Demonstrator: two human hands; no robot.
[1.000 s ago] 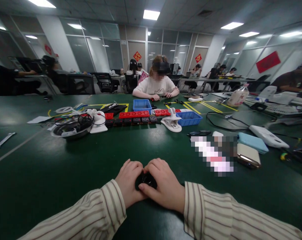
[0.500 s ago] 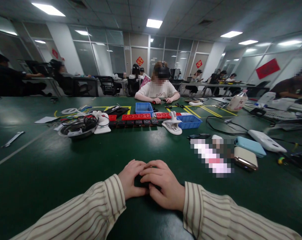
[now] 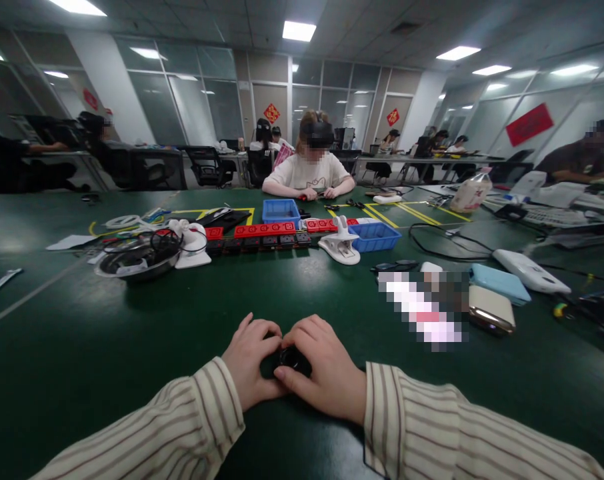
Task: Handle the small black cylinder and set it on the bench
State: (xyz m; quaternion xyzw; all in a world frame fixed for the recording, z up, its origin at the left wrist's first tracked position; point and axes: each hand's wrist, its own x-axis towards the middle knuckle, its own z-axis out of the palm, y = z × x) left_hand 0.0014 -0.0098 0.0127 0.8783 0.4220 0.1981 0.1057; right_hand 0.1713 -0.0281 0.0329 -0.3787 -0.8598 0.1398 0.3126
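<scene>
Low in the middle of the head view, my left hand [image 3: 253,360] and my right hand [image 3: 323,368] meet just above the green table. Between them is a small, glossy black object [image 3: 293,359] with a rounded, loop-like edge. My fingers cover much of it, so its kind does not show. My right hand is closed around it, thumb in front and fingers behind. The curled fingers and thumb of my left hand close on its left side. A thin black line, perhaps a cable, runs below my right cuff.
Ahead lie red and black power-strip modules [image 3: 267,230], a white clip stand [image 3: 342,243] and a blue bin [image 3: 375,236]. A metal bowl [image 3: 142,268] with cables is left, a wrench [image 3: 1,285] farther left. Power banks [image 3: 499,283] lie right. A person [image 3: 315,163] sits opposite.
My hands have parted slightly at the fingers, and the black object between them now shows. My left hand has shifted a little left. The whole view has turned slightly.
</scene>
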